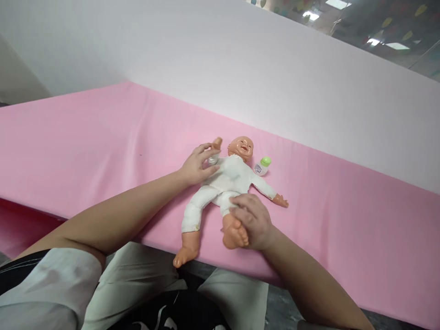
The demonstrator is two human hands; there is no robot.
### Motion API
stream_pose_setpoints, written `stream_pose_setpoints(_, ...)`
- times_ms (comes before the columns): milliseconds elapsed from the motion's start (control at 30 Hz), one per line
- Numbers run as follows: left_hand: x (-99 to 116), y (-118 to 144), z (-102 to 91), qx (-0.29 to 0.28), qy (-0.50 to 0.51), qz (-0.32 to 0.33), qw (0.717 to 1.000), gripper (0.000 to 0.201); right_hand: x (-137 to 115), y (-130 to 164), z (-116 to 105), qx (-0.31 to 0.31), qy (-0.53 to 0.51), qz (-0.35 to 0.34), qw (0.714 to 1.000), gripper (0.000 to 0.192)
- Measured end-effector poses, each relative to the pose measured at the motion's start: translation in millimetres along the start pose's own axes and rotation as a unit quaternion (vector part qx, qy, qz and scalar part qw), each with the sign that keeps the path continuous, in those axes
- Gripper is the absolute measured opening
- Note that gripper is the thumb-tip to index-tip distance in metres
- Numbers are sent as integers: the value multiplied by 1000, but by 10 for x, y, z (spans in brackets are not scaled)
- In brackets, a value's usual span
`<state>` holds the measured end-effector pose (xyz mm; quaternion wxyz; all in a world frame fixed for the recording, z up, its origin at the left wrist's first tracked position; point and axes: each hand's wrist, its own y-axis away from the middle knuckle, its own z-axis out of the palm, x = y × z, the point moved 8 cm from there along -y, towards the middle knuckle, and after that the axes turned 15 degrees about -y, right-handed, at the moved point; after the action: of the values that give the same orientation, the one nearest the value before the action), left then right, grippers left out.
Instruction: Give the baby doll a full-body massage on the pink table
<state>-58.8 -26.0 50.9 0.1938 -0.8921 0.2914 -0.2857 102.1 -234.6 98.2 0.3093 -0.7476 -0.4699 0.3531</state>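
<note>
- Lap nearest the lens: pale grey-green cloth (144, 279), smooth, loosely creased, over something black; two bare forearms reach out from it.
- Right hand (252, 220): fingers curled, closed around the doll's bare foot and lower leg at the near edge of the bench; the foot's toes show just left of the knuckles.
- Left hand (197, 165): partly open, fingers spread and bent, palm down on the doll's shoulder and raised arm; fingertips touch a small pale object (213, 159) there, cannot tell what it is.
- Doll (227, 181): one, hard glossy peach plastic, round bald head, lying on its back, head away from the camera. White knit-looking romper, soft and wrinkled, covers torso, arms and legs. One arm is splayed out flat; the free leg hangs over the bench edge.
- Bottle (261, 166): one, small, white with a rounded green cap, lying on its side just beside the doll's head, not touching either hand.
- Bench (85, 137): covered in smooth pink fabric, matte, few faint folds.
- White wall (240, 68) behind, plain and flat.
</note>
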Motion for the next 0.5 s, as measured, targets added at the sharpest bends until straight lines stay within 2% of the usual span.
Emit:
stream_pose_setpoints(100,284,75,79,-50,9,91,995,61,255,68,-151,57,65,61,994,59)
stream_pose_setpoints(167,356,106,139,-80,-6,104,991,60,487,120,-144,38,86,133,987,59)
stream_pose_setpoints(267,340,107,187,-100,-21,94,990,64,731,184,-93,-8,102,216,971,56)
stream_pose_setpoints(333,288,86,180,-92,-18,82,992,65,693,161,-82,-13,87,198,976,57)
stream_pose_setpoints(433,128,33,121,-46,0,35,998,66,387,67,-64,0,31,99,995,57)
stream_pose_setpoints(500,-50,-4,92,-18,3,-20,1000,69,168,27,30,-30,-15,50,998,50)
